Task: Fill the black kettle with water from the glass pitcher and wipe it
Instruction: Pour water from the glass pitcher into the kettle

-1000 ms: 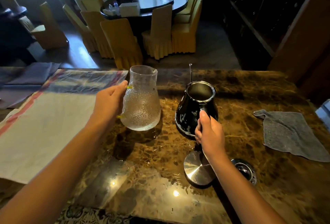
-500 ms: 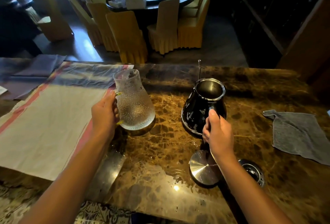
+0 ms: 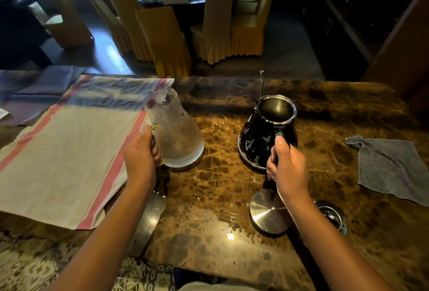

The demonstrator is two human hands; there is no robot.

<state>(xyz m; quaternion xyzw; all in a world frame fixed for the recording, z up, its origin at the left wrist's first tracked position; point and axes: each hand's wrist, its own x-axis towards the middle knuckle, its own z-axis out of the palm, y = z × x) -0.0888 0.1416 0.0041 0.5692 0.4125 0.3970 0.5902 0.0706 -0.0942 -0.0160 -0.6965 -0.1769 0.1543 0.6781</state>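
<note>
The textured glass pitcher (image 3: pixel 174 133) stands upright on the brown marble counter (image 3: pixel 220 174), at the edge of a striped cloth. My left hand (image 3: pixel 141 156) grips its handle. To the right stands the black kettle (image 3: pixel 267 137), lid off and mouth open, with wet spots on its side and a thin spout rising behind it. My right hand (image 3: pixel 286 167) is curled round the kettle's handle. A grey wiping cloth (image 3: pixel 392 167) lies flat at the far right of the counter.
A round steel lid (image 3: pixel 269 216) lies on the counter under my right wrist, next to a metal drain fitting (image 3: pixel 332 216). The beige cloth with red stripes (image 3: pixel 65 151) covers the left part. Beyond the counter stand a round table and covered chairs (image 3: pixel 167 35).
The pitcher has come down from the air and moved left; it now rests on the counter. My right hand has kept hold of the kettle handle. The camera has tilted downward.
</note>
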